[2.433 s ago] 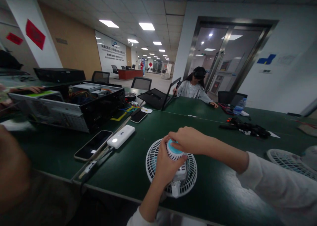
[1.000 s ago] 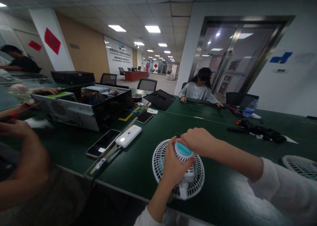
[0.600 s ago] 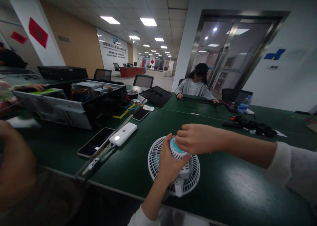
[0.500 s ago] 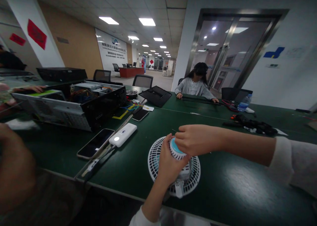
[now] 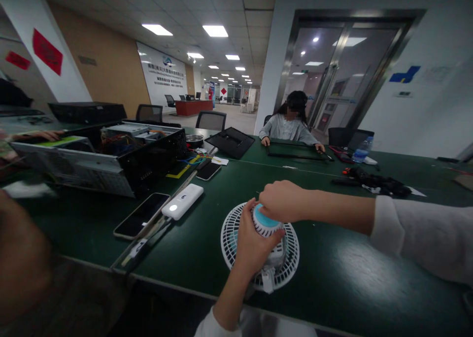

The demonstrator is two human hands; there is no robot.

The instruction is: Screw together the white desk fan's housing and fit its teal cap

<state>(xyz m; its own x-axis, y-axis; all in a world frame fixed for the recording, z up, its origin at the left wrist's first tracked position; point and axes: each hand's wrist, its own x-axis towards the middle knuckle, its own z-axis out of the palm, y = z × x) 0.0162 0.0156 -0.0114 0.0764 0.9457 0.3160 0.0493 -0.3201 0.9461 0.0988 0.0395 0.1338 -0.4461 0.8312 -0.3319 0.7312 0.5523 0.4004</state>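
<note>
A small white fan (image 5: 293, 264) with a round slatted grille lies face down on the green table. Its motor housing points up and is topped by a light blue cap (image 5: 266, 220). Around the housing my left hand (image 5: 251, 246) is wrapped, thumb on the near right side and fingers on the far left. My right hand (image 5: 283, 201) is closed, its curled fingers at the far edge of the blue cap. Whatever those fingertips pinch, if anything, is hidden behind the hand. A thin dark sliver shows just left of the right knuckles.
Left of the fan lie a white power bank (image 5: 183, 201) with a cable and two phones, one a dark phone (image 5: 142, 215). Beyond is an opened computer case (image 5: 121, 154). A person (image 5: 290, 120) opposite holds a black frame (image 5: 295, 155). Black gear (image 5: 380, 182) lies right.
My right hand has turned over the blue cap and its forearm has shifted left, baring more of the cap. My left hand and the fan stay put. The person opposite has tilted the black frame.
</note>
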